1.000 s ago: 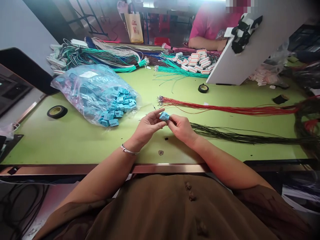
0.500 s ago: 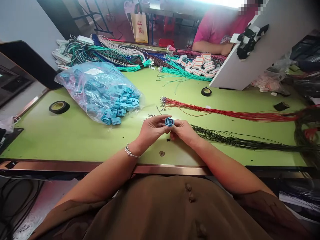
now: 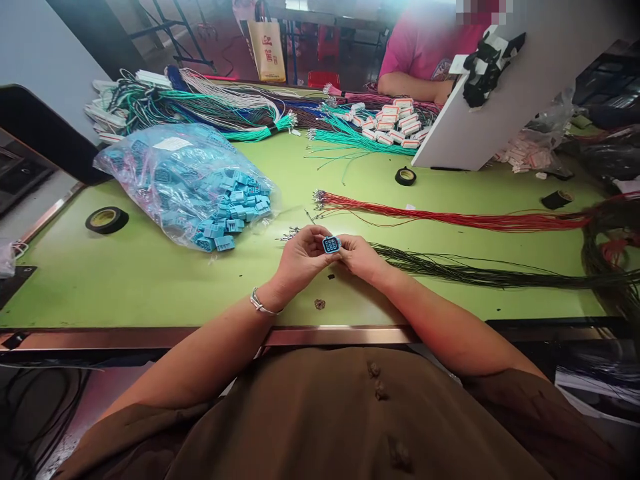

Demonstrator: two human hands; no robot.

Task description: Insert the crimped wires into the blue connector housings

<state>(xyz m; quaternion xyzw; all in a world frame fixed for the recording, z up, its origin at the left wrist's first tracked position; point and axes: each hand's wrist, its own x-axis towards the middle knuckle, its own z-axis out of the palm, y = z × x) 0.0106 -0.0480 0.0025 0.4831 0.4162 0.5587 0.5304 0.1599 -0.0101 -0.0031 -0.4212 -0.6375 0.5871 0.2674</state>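
Between my two hands, above the green tabletop, is a blue connector housing [image 3: 331, 245] with its face of square cavities turned up toward me. My left hand [image 3: 306, 253] pinches it between thumb and fingers from the left. The fingers of my right hand [image 3: 361, 257] close on its right side; what else they may hold is hidden. Just behind my left hand lie small metal terminals [image 3: 289, 234]. Black wires [image 3: 450, 270] run off to the right from behind my right hand, and a bundle of red wires [image 3: 440, 217] lies beyond them.
A clear plastic bag [image 3: 165, 177] spills blue housings at the left. Tape rolls [image 3: 107, 219] lie around the table. Green-wire bundles [image 3: 350, 141] and white connectors [image 3: 395, 123] sit at the back, near a grey upright panel [image 3: 465, 100]. A co-worker's pink sleeve [image 3: 407, 43] shows behind.
The connector housing has turned and tilted slightly in my fingers, and my right hand's fingers have shifted around its side. The whole view has moved a little.
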